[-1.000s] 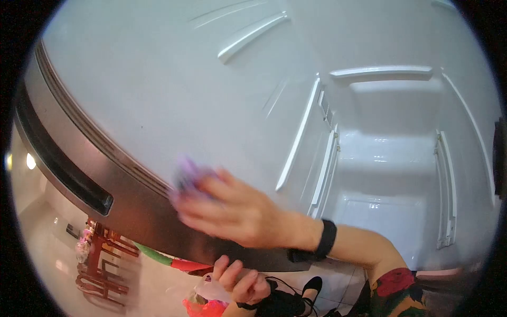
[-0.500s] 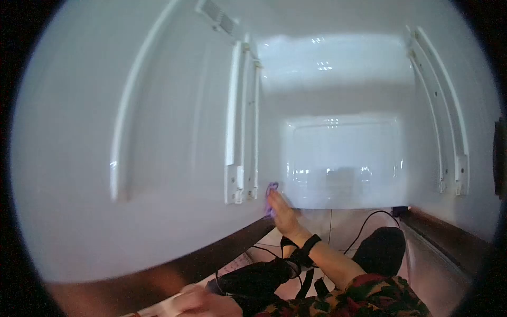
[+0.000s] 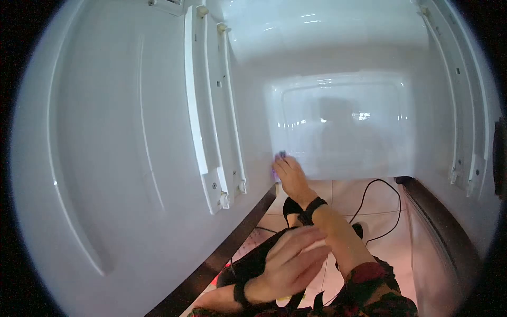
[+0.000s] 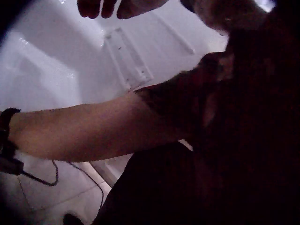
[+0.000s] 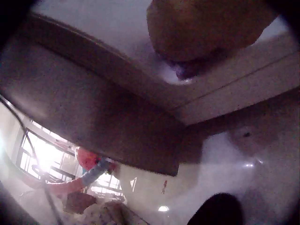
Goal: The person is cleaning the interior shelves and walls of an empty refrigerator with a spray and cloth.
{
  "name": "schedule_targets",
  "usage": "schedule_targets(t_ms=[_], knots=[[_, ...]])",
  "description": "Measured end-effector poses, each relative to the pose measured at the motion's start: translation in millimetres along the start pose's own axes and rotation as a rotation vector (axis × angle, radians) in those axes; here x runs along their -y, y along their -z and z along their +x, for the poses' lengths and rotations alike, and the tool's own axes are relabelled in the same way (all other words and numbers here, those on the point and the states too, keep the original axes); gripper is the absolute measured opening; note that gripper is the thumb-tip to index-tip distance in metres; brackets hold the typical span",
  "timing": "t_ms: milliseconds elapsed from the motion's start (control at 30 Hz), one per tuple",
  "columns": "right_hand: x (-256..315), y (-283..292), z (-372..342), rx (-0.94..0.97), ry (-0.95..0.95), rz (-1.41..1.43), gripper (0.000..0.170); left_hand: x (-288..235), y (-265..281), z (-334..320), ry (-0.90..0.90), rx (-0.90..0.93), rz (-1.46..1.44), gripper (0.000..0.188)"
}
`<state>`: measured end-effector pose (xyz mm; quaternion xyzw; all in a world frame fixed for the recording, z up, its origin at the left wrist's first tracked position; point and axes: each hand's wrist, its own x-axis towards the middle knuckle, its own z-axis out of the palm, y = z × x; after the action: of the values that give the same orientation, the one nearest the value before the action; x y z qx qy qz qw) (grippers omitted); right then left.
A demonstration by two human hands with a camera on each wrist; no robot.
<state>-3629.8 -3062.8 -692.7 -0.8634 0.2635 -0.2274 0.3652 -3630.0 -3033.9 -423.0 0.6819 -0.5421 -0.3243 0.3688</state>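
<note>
My right hand (image 3: pixel 293 177) grips a purple cloth (image 5: pixel 192 69) at the front left corner of a white refrigerator compartment (image 3: pixel 343 134). The hand covers most of the cloth; only small purple bits show beside the fingers in the head view. In the right wrist view the cloth lies against the white surface close to the dark front edge. My left hand (image 3: pixel 296 261) hovers near the right forearm with its fingers loosely extended and nothing in them. Its fingers (image 4: pixel 136 7) show at the top of the left wrist view.
White rails (image 3: pixel 203 105) run along the left inner wall, with more rails (image 3: pixel 459 105) at the right. A dark front edge (image 3: pixel 216 259) borders the left wall. Below lies a tiled floor with a black cable (image 3: pixel 400 198). Both wrists wear black bands (image 3: pixel 311 207).
The right hand has moved with the cloth from the left wall's front edge to the compartment's front left corner. The left hand has risen towards the right forearm. The head view has turned right and down.
</note>
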Motion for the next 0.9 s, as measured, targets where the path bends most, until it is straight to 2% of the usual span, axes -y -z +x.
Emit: schedule_targets(t_ms=[67,100,167,200,267,300,367,400,467,500,633,667,700,800,867,900], knots=[[9.9,9.7,-19.9,0.225,-0.135,0.256,0.034,11.5,-13.6,-2.5,0.054,0.018,0.008,0.023],[20.0,17.0,-23.7,0.228,-0.144,0.256,0.034,15.1,-17.6,-6.5,0.097,0.038,0.018,0.02],[43.0,40.4,-19.7,0.068,-0.398,0.648,0.034,19.3,-22.8,-16.7,0.14,0.044,-0.012,0.02],[59.1,61.3,-3.5,0.07,-0.407,0.654,0.034,15.8,-22.3,-20.4,0.187,0.047,-0.031,0.021],[88.7,98.8,43.3,-0.269,-0.29,0.78,0.033,4.5,-12.6,-27.5,0.17,0.066,-0.023,0.02],[95.8,103.9,57.2,-0.276,-0.292,0.783,0.033,-5.9,-5.5,-25.9,0.12,0.044,0.051,0.019],[109.0,110.4,75.1,-0.234,0.004,0.544,0.03,-18.0,8.7,-29.5,0.075,0.018,0.127,0.018],[114.3,112.0,71.4,-0.233,0.0,0.547,0.03,-21.0,16.8,-35.3,0.129,0.007,0.105,0.018],[118.5,116.5,59.1,-0.071,-0.016,0.447,0.027,-34.2,31.3,-45.2,0.178,-0.008,0.084,0.018],[120.5,121.1,56.2,-0.072,-0.008,0.447,0.027,-44.5,38.6,-50.7,0.224,-0.006,0.07,0.018],[153.2,164.4,55.2,0.044,-0.273,0.588,0.023,-112.0,74.5,-73.1,0.297,-0.024,0.102,0.017],[164.8,172.9,49.0,0.054,-0.382,0.741,0.024,-127.4,82.8,-78.5,0.308,-0.019,0.093,0.017],[199.8,221.6,61.7,0.255,-0.758,1.04,0.026,-142.8,90.0,-88.1,0.308,-0.085,0.051,0.015],[253.6,248.0,55.3,0.198,-0.731,1.04,0.025,-189.4,116.1,-114.8,0.288,-0.165,0.068,0.018],[299.3,256.9,59.3,-0.087,-0.312,1.107,0.026,-214.6,129.4,-128.4,0.275,-0.231,0.06,0.016],[325.6,260.0,71.9,-0.089,-0.304,1.1,0.026,-225.1,140.6,-135.1,0.277,-0.285,0.041,0.014]])
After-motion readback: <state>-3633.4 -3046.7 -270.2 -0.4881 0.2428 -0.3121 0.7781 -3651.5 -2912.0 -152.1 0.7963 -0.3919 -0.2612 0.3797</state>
